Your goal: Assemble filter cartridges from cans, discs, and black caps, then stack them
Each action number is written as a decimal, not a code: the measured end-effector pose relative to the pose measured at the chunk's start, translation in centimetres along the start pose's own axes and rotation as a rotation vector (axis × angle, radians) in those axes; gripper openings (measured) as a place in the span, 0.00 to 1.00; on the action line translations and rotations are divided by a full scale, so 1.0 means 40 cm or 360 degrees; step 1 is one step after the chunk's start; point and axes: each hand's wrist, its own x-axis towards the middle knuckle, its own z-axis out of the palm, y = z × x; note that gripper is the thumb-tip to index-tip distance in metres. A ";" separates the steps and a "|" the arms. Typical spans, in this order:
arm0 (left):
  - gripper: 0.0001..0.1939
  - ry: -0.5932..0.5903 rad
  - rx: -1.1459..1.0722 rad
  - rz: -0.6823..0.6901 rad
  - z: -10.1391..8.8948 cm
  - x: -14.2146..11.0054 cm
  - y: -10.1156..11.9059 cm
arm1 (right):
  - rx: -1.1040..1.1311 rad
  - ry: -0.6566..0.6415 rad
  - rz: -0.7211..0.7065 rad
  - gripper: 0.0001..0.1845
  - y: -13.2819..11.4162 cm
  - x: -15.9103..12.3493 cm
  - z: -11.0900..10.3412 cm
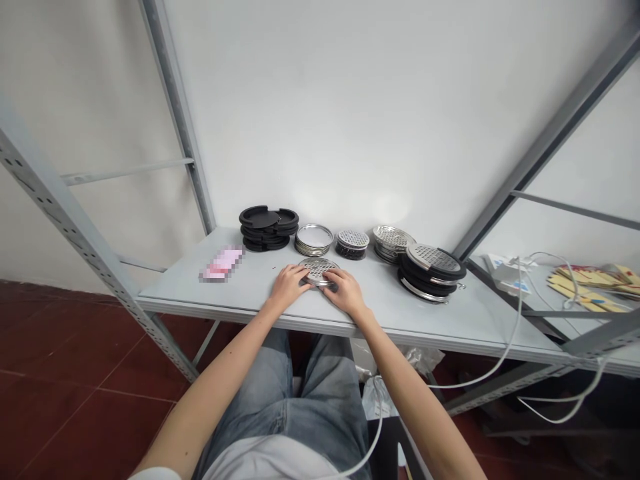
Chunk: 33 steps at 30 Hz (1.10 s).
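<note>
A round perforated metal disc [318, 268] with a shiny rim lies on the grey tabletop [260, 293] in front of me. My left hand [289, 287] grips its left edge, thumb pressed to the near side. On the opposite edge, my right hand [346, 291] has its fingers curled against the rim. Just behind the disc are a stack of metal rings [314, 238] and a pile of perforated metal plates [353, 239] over black pieces. Further right stands a stack of perforated dishes with metal rims [393, 238]. The fingers partly cover the disc's edges.
Black ring-shaped parts [269, 227] are stacked at the back left, near a blurred pink item [223, 263]. Assembled black units with perforated plates [432, 273] stand at the right. Grey metal posts [177, 107] frame the table. A white cable [517, 320] hangs by the right side.
</note>
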 end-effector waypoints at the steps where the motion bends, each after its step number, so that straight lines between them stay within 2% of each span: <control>1: 0.21 -0.0003 -0.0013 0.0009 0.001 0.000 -0.002 | -0.0012 -0.0002 0.0014 0.16 -0.001 0.000 -0.001; 9: 0.24 0.0009 -0.0087 0.0039 0.004 0.001 -0.004 | -0.0010 -0.0002 0.0040 0.15 0.004 0.000 0.004; 18: 0.26 -0.0062 -0.0112 -0.0061 0.012 -0.003 -0.017 | 0.0072 -0.0130 0.0002 0.20 0.011 -0.001 0.004; 25: 0.25 -0.0051 -0.0160 -0.0042 0.011 -0.002 -0.015 | 0.0075 -0.0103 0.0061 0.14 0.006 0.005 0.003; 33: 0.28 -0.0105 -0.0189 -0.0078 0.006 0.001 -0.013 | 0.0067 -0.0054 0.0145 0.12 0.011 0.007 0.006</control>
